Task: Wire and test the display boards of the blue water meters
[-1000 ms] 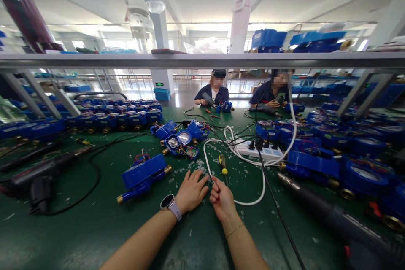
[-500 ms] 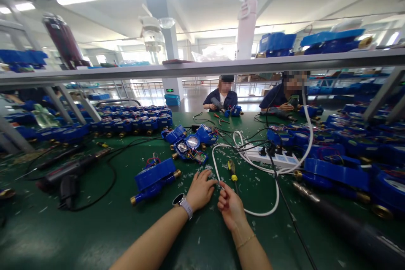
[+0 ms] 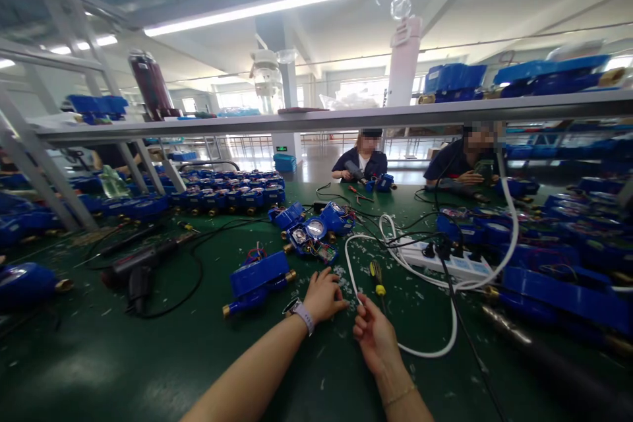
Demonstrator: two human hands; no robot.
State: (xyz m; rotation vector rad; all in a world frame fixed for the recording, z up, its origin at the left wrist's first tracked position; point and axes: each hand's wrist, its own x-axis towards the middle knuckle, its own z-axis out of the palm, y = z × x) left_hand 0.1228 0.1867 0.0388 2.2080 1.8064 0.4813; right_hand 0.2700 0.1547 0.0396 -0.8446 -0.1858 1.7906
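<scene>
My left hand (image 3: 324, 298), with a watch on its wrist, lies low over the green table among clear plastic scraps (image 3: 349, 293). Its fingers reach forward, slightly bent, and the thumb stands apart from them. Just to its right, my right hand (image 3: 374, 333) is closed in a pinch beside the white cable (image 3: 352, 270); what it holds, if anything, is too small to make out. A yellow-and-black screwdriver (image 3: 377, 277) lies beyond the right hand. Left of my hands sits a blue meter (image 3: 260, 280) with brass ends. Several opened blue meters (image 3: 314, 231) lie ahead, wires showing.
A heat gun (image 3: 138, 270) rests at left, a dark tool with a metal tube (image 3: 534, 349) at right. A white power strip (image 3: 445, 260) has black plugs in it. Rows of blue meters (image 3: 232, 194) stand behind. Two co-workers (image 3: 363, 161) sit opposite, under a shelf (image 3: 336, 122).
My hands, touching at the fingertips before, are now slightly apart. The view has turned left, so everything appears shifted right; another blue meter shows at the left edge.
</scene>
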